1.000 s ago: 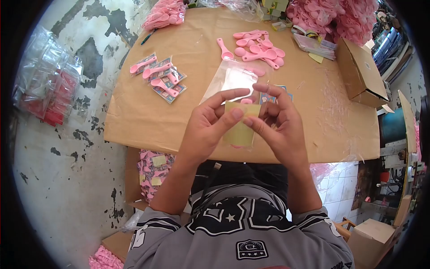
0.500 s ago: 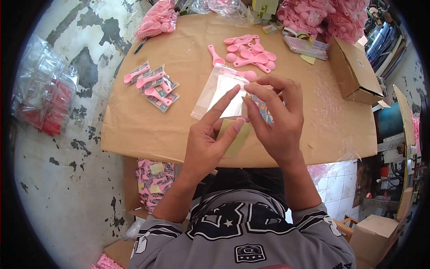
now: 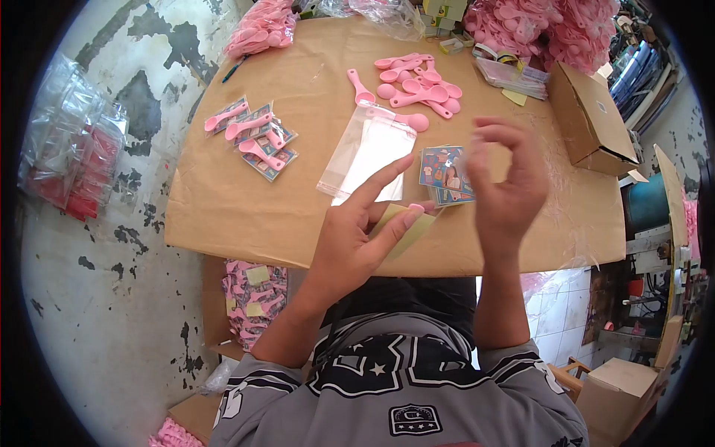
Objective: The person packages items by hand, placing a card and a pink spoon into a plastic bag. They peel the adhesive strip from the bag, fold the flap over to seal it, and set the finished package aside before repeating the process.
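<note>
My left hand [image 3: 357,231] pinches a yellow-green paper slip [image 3: 406,232] between thumb and fingers; a bit of pink shows at the thumb tip. My right hand [image 3: 510,175] is raised to the right, blurred, its thumb and forefinger curled toward each other; whether it holds anything is unclear. Between the hands lies a stack of printed cards [image 3: 445,175]. Clear plastic bags with a white sheet [image 3: 380,156] lie beyond my left hand. Farther back is a pile of pink spoons [image 3: 424,88]. Packed spoons with cards [image 3: 257,138] lie at the left.
An open cardboard box [image 3: 592,119] stands at the table's right edge. Large bags of pink spoons [image 3: 540,30] are at the back right, another bag [image 3: 262,30] at the back left. Below the table's front edge, a box holds packed spoons [image 3: 255,302].
My right hand has moved right, away from my left hand, uncovering the card stack. My left hand has shifted slightly right and still holds the slip, which is more tilted.
</note>
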The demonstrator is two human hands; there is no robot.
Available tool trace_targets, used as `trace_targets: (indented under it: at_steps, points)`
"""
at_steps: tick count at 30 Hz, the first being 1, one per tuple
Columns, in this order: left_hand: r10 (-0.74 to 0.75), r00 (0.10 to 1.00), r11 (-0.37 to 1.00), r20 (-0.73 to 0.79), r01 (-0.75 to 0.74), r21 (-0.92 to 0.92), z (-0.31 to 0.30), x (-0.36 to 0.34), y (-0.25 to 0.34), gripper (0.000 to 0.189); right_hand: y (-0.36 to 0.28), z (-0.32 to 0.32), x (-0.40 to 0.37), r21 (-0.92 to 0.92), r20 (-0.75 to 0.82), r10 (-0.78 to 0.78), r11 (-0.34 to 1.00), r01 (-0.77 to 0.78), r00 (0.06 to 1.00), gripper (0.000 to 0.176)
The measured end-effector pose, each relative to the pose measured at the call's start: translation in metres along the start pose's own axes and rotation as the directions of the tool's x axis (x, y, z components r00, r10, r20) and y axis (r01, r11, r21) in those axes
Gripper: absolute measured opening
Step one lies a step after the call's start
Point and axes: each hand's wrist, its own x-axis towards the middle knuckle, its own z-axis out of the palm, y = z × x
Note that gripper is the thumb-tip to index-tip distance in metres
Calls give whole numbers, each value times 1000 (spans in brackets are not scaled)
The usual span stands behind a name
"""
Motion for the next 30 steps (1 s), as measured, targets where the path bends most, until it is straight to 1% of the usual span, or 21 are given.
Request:
trace_targets:
  at_steps: [1, 3, 6, 9, 10, 12, 13, 15, 17, 18, 20, 23, 24, 26, 29, 30]
  points:
    - [-6, 1000, 999, -13, 5, -38, -2, 1, -3, 51, 9, -9, 4, 44, -60, 18, 999, -16, 998, 14]
    - [-25, 999, 993, -34, 21, -117, -6, 1, -8, 46, 10, -31, 12, 299, -147, 199, 943, -149, 969, 9]
    - [-80, 993, 981, -91, 62, -182, -13, 4, -9, 38, 17, -62, 28, 427, -200, 212, 898, -110, 957, 9]
    - [-9, 989, 973, -145, -25, -228, -16, 10, -24, 32, 43, -89, 26, 415, -215, 238, 900, -132, 947, 10]
    - [41, 987, 973, -152, -74, -218, -16, 12, -29, 31, 43, -91, 21, 457, -161, 230, 879, -134, 960, 7]
    - [137, 977, 968, -165, -167, -189, -16, 16, -36, 29, 35, -80, 7, 523, 52, 231, 823, -223, 972, 6]
    - [112, 981, 958, -158, -148, -244, -15, 15, -34, 29, 27, -70, 0, 548, 153, 224, 791, -272, 962, 8]
    - [63, 989, 931, -134, -107, -348, -14, 13, -27, 29, 4, -50, -11, 411, 375, 311, 789, -457, 874, 16]
    - [46, 988, 911, -146, -102, -400, -9, 12, -20, 27, -18, -26, -13, 310, 504, 325, 797, -518, 801, 19]
    - [37, 988, 899, -153, -99, -426, -8, 12, -18, 26, -19, -18, -17, 330, 547, 344, 749, -575, 763, 18]
    - [53, 988, 910, -146, -108, -401, -9, 13, -19, 27, -13, -6, -25, 357, 635, 367, 640, -680, 679, 18]
    - [93, 986, 939, -137, -133, -317, -15, 14, -22, 28, -6, -5, -23, 331, 677, 376, 613, -718, 633, 19]
    - [109, 985, 949, -133, -143, -282, -18, 14, -23, 29, -4, -6, -22, 338, 666, 379, 615, -712, 643, 18]
    - [83, 990, 968, -118, -109, -227, -22, 12, -16, 29, 0, -7, -22, 353, 639, 387, 620, -701, 664, 17]
    - [38, 992, 991, -116, -53, -126, -23, 12, -13, 29, 2, -8, -22, 386, 608, 358, 646, -658, 709, 17]
    - [26, 992, 995, -121, -37, -88, -23, 12, -12, 28, 1, -9, -21, 381, 615, 368, 636, -671, 697, 17]
